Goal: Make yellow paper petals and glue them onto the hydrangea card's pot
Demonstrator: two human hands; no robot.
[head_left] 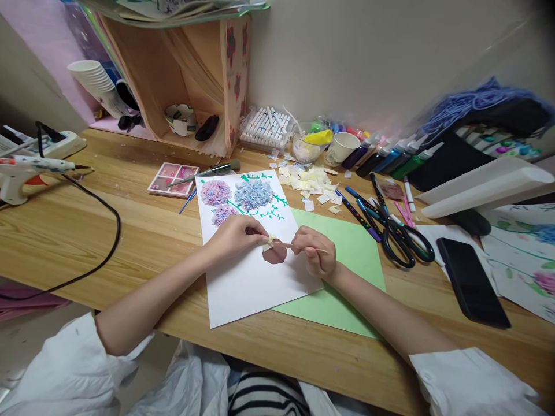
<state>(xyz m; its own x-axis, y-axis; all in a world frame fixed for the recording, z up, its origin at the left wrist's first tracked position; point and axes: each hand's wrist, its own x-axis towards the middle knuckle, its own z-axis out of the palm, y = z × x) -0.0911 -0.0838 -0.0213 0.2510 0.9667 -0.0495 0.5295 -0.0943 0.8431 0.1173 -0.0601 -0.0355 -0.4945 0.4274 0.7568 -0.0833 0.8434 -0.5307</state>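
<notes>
White paper [243, 294] with pink and blue flower clusters [254, 193] and green vines lies on a light green sheet [355, 248]. A brownish-pink round piece [275, 254] rests on the white paper between my hands. My left hand [240, 234] pinches a small pale yellow paper piece [271, 239] at the round piece's upper edge. Closed around a thin wooden stick [284, 245], my right hand [315, 251] is just to the right, and the stick's left end meets the yellow piece.
Pale paper scraps [306, 179], a paper cup [341, 149] and marker box [266, 130] sit behind. Black scissors [401, 240], pens and a phone [472, 280] lie right. A glue gun [19, 176] with a looping black cord [115, 242] is at left, beside a pink box [236, 86].
</notes>
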